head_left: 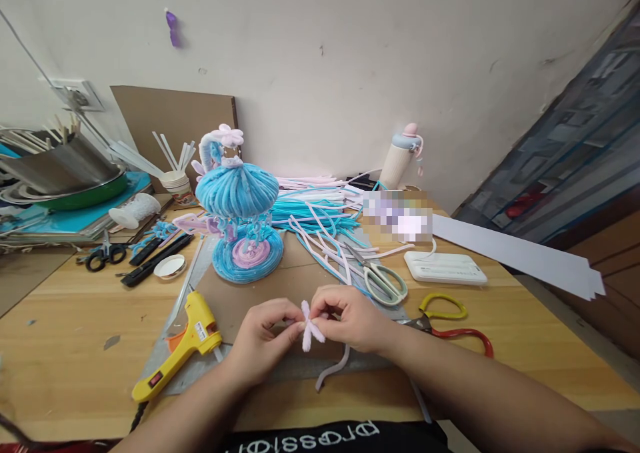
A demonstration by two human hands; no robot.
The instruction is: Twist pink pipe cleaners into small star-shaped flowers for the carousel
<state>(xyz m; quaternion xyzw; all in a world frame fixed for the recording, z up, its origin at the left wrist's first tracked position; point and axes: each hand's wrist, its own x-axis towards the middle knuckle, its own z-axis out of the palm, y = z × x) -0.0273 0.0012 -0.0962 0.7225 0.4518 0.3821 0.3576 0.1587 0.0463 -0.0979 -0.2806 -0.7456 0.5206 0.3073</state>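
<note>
Between both hands is a small pale pink pipe-cleaner flower [307, 339] with several looped petals. My left hand [267, 336] pinches it from the left with thumb and forefinger. From the right, the fingertips of my right hand [345, 316] press on its middle and hide part of it. A loose pale pipe-cleaner strip [333, 369] curls on the table just below my right hand; whether it joins the flower I cannot tell. Behind the hands stands a blue and pink pipe-cleaner carousel-like piece [237, 193] on a round coiled base.
A yellow hot glue gun [193, 336] lies left of my hands. To the right are white-handled scissors [385, 283], red-and-yellow-handled scissors [445, 316] and a white power bank [445, 267]. Blue and pink pipe cleaners [315, 214] spread behind. A bottle [399, 159] stands by the wall.
</note>
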